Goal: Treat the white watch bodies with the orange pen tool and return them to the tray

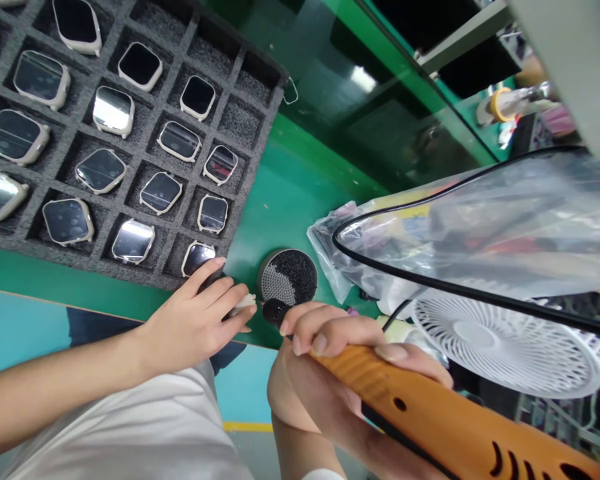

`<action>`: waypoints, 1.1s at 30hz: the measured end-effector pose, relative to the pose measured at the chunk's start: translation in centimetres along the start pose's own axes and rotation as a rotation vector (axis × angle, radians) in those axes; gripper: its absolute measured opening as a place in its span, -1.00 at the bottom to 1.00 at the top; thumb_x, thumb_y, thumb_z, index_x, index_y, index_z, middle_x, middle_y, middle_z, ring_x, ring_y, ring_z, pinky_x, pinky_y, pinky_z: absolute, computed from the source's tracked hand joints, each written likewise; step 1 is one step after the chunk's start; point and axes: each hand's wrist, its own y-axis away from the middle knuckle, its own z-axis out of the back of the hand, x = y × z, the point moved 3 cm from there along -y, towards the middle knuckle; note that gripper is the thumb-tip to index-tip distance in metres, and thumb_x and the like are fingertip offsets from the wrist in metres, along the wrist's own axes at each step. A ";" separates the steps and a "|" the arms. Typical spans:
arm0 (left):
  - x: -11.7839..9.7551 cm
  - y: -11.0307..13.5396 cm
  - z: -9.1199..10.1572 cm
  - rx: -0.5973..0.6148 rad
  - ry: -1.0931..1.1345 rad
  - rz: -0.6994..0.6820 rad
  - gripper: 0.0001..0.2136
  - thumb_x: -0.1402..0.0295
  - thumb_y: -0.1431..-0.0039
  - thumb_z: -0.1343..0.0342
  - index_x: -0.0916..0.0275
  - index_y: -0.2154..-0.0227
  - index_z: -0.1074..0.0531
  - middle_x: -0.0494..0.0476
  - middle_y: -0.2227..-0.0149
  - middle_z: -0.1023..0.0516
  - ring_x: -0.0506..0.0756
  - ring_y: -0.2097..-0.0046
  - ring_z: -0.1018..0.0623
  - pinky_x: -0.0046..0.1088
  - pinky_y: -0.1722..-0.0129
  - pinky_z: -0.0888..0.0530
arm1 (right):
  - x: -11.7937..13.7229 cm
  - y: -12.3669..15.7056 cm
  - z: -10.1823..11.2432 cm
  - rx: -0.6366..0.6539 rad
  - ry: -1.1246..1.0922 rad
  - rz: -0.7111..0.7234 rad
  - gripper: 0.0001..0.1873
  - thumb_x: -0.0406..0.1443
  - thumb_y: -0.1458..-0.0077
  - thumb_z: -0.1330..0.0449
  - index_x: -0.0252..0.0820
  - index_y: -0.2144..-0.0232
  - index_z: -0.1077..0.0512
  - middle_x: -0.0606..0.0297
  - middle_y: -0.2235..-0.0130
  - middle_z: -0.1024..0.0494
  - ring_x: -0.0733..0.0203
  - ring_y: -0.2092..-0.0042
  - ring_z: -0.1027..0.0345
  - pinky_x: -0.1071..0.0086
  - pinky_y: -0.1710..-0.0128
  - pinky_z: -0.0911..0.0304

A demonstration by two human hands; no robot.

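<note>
Left hand [200, 317]: grasping a small cream-and-black piece [245, 302] under bent fingers; mostly hidden, so cannot tell its full shape.
Right hand [360, 353]: clenched around an orange hand-held power driver with dark vent slots [415, 393].
Driver nose: black, with a thin bit pointed at the cream end of the piece; cannot tell whether touching.
Piece's place: between both hands, beside the near right corner of a dark grey speckled foam tray [70, 255] and near a round grey dish with a perforated floor [279, 285].
Tray compartments: holding square cream-framed watches with glossy dark faces [100, 170], one to a compartment; some faces bright with glare.
Nearest watch: in the near right corner compartment, partly behind the left fingers.
Dish: part-filled with tiny black bits, heaped to one side; just beyond the driver nose.
Under tray and dish: glossy green work surface [290, 173].
Right side: crumpled clear plastic bag [505, 227], crossed by a thick black cable [430, 283], above a round white slotted cover [500, 340].
</note>
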 end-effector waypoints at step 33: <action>0.4 0.0 0.6 -0.122 0.151 0.020 -0.85 0.48 -0.39 -0.15 0.28 0.07 -0.58 0.10 0.04 -0.67 0.13 -0.01 -0.57 0.04 -0.46 -0.30 | 2.8 1.2 -0.3 0.089 -0.025 -0.132 -0.65 -0.01 -0.41 0.03 -0.01 -0.04 -0.35 0.43 0.30 -0.50 0.22 0.39 -0.41 0.11 0.39 -0.41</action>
